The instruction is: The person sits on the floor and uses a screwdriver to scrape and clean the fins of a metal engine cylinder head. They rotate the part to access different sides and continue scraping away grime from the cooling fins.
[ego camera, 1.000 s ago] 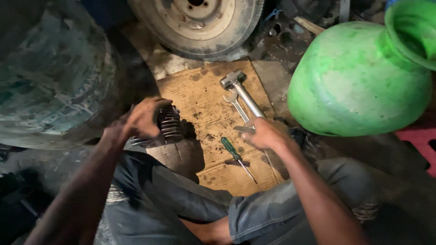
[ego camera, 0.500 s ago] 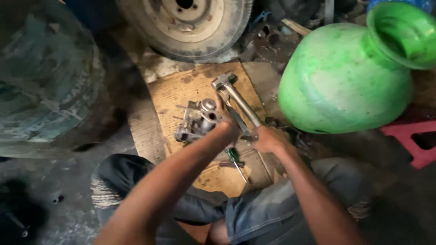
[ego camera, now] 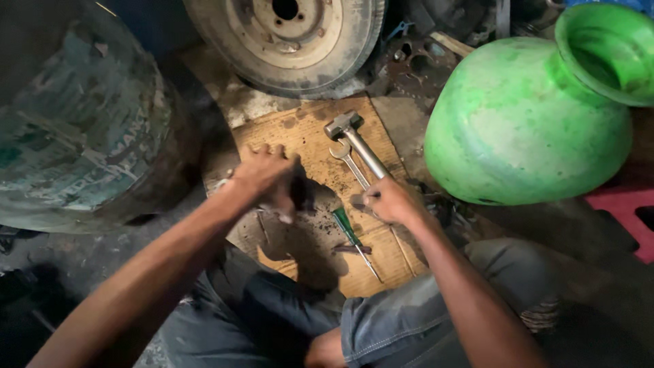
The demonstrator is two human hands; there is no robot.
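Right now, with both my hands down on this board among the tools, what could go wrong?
The left hand grips a dark, blurred part over the wooden board; if it slips, it could strike the fingers. The right hand rests beside the hammer handle and the wrench, so it could be pinched against them. The green-handled screwdriver lies loose near the knee and may roll or jab.

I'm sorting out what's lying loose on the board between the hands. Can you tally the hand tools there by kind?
Hammer, steel handle, head toward the wheel: 1
Open-ended spanner, beside the hammer: 1
Screwdriver, green handle: 1
Total: 3
The left hand covers a dark part, too blurred to name; the right hand rests by the hammer handle.
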